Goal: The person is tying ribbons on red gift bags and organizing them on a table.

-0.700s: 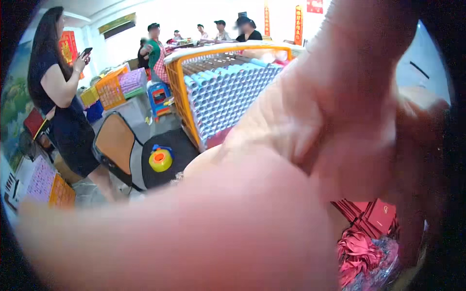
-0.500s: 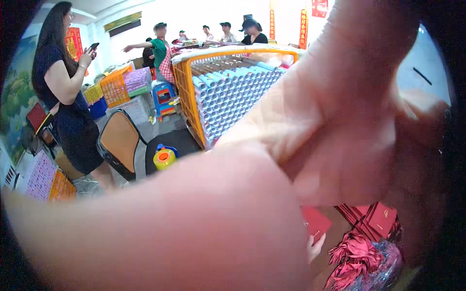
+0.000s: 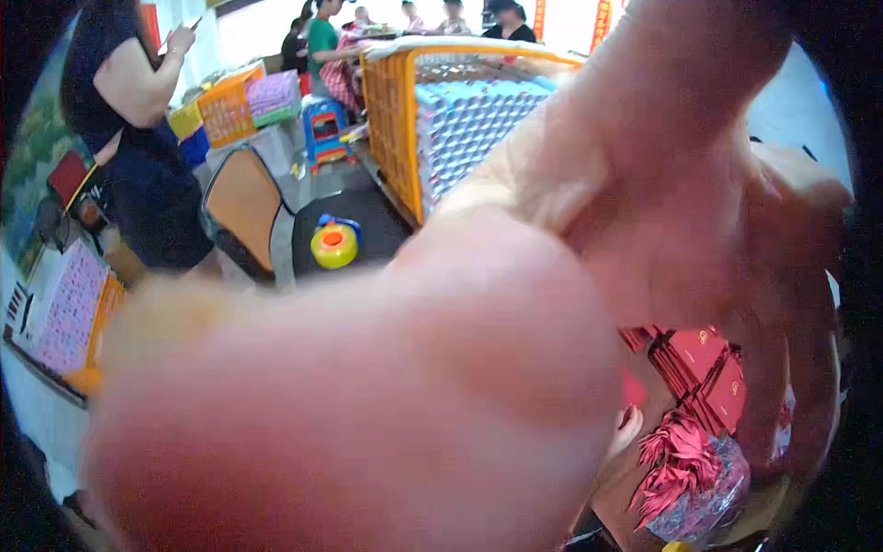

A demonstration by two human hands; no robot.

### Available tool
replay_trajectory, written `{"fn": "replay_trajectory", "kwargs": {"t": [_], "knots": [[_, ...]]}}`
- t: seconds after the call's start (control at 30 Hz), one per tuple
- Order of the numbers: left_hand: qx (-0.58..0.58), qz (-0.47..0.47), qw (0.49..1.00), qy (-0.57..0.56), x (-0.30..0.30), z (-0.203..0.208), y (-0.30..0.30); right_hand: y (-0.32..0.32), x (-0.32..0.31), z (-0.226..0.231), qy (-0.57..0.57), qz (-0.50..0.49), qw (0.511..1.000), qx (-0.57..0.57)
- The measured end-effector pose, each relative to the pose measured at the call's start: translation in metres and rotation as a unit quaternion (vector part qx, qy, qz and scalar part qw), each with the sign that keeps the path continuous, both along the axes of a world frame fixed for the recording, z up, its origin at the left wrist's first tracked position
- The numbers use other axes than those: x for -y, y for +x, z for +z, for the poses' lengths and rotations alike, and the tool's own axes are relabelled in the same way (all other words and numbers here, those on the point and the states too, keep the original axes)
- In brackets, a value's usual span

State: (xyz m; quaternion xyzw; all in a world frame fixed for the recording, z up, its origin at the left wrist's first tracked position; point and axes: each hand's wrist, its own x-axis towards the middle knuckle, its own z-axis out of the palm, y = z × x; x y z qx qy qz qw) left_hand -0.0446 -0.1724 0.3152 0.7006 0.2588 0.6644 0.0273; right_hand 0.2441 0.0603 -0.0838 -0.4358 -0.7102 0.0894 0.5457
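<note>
A very large hand [image 3: 662, 202] fills the middle and right, close to the camera. Its palm creases show at upper right, and a blurred fingertip [image 3: 368, 414] covers the lower middle. Whether it is mine, and left or right, I cannot tell. Below, the fingers of a smaller hand [image 3: 628, 428] show beside a mostly hidden red flat piece [image 3: 632, 391]; its owner is unclear too. Near it, stacked flat red packets [image 3: 694, 359] with small gold marks lie on a brown surface [image 3: 612, 506]. A bunch of crinkled red strips [image 3: 679, 455] sits against clear plastic wrapping [image 3: 713, 501].
An orange crate [image 3: 391, 120] holds stacked blue-and-white rolls [image 3: 478, 138]. A yellow round thing with an orange middle [image 3: 333, 247] rests on a black seat beside a tan-backed chair [image 3: 241, 207]. A person [image 3: 138, 156] stands at left; several others gather at the back.
The view has tilted down and shifted, so the room sits higher. The small hand's red piece is now mostly covered. The person in green has lowered an outstretched arm.
</note>
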Motion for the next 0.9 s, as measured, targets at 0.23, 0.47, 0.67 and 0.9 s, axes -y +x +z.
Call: {"fn": "replay_trajectory", "kwargs": {"t": [0.23,0.47,0.67,0.9], "knots": [[0.042,0.106,0.993,-0.003,0.03,-0.015,-0.013,0.007,-0.007,0.026,0.025,-0.062,0.997,0.03],[0.062,0.193,0.979,-0.026,0.064,-0.032,-0.027,0.013,-0.007,0.029,0.029,-0.046,0.997,0.052],[0.071,0.213,0.972,-0.073,0.071,-0.042,-0.047,0.048,-0.022,-0.006,-0.003,-0.045,0.996,0.071],[0.095,-0.052,0.972,-0.208,-0.05,-0.098,-0.015,0.007,0.013,0.042,0.008,-0.121,0.992,0.039]]}}
